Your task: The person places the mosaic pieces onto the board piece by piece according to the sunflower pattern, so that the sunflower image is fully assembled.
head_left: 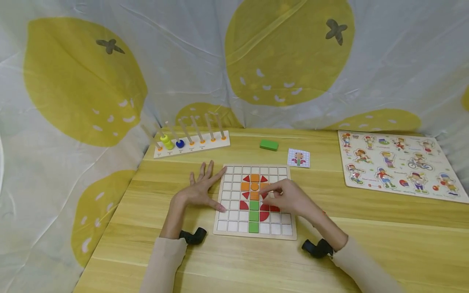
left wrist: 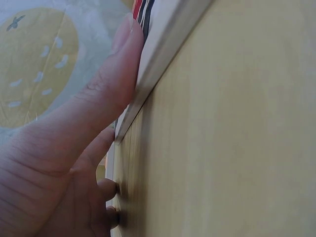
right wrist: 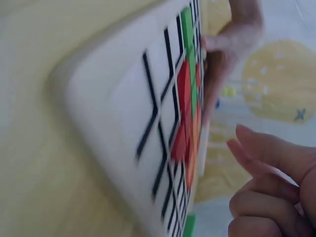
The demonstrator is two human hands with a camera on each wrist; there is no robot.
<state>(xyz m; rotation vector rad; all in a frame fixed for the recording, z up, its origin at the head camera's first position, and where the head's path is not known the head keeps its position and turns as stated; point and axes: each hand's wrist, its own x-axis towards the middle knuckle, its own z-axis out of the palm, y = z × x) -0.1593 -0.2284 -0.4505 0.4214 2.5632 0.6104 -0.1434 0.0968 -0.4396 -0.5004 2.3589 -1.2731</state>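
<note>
A gridded wooden board (head_left: 238, 234) lies on the table. On its white squares sit orange square tiles (head_left: 254, 196), an orange disc (head_left: 254, 186), red triangles (head_left: 246, 178), red quarter-round tiles (head_left: 264, 216) and a column of green squares (head_left: 254, 216). My left hand (head_left: 198, 190) is spread at the board's left side, its thumb (left wrist: 126, 54) on the edge. Above the board's right half hovers my right hand (head_left: 287, 197), index finger and thumb extended towards the orange tiles. In the right wrist view its other fingers (right wrist: 254, 217) are curled, and nothing shows between thumb and index fingertips.
Behind the board lie a green block (head_left: 269, 145) and a small pattern card (head_left: 298, 158). A peg stand (head_left: 216, 143) with yellow and blue rings stands back left. A picture puzzle board (head_left: 399, 167) lies at the right. Lemon-print cloth (head_left: 190, 61) hangs behind.
</note>
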